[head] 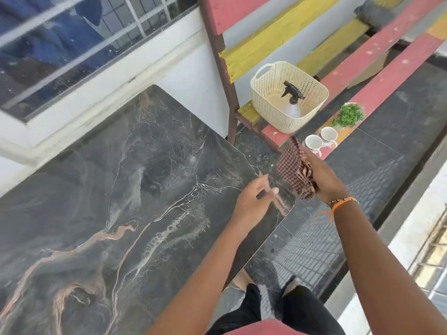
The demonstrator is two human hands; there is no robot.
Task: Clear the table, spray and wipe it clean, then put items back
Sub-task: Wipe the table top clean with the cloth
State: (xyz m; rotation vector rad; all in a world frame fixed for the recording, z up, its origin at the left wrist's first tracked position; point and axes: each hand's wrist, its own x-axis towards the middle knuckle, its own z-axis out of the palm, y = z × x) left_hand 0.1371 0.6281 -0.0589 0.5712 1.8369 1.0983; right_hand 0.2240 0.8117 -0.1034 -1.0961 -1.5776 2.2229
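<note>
Both forearms reach out from the bottom of the view, above dark shorts and a bare knee. At their ends, the right hand (321, 176) is clenched round a bunched checked cloth (296, 171), held in the air just past the table's right-hand edge, with one corner of the cloth sticking up. The left hand (252, 201) hovers over the table's near right corner, fingers loose and spread, holding nothing; it is blurred, so whether it touches the top I cannot tell.

The table (121, 189) has a dark marbled top with nothing standing on it, so the clearing looks done. No spray or wet streaks can be made out on the glossy surface, so whether it has been sprayed or wiped I cannot say. Judging by the cloth in hand and the items off the table, the job sits somewhere around the wiping, and putting things back is left to do.

Beyond the hands, on the painted bench (377, 76), stands a cream basket (271, 105) with the spray bottle (293, 97) inside. Two white cups (321, 140) stand side by side on the nearest slat, and a small green plant (349, 115) sits just past them.

Along its far side the table lies close to the white wall under the window (60, 44). Its rounded corners are free, and a strip of dark floor (387, 153) between table and bench leaves room to step and reach.
</note>
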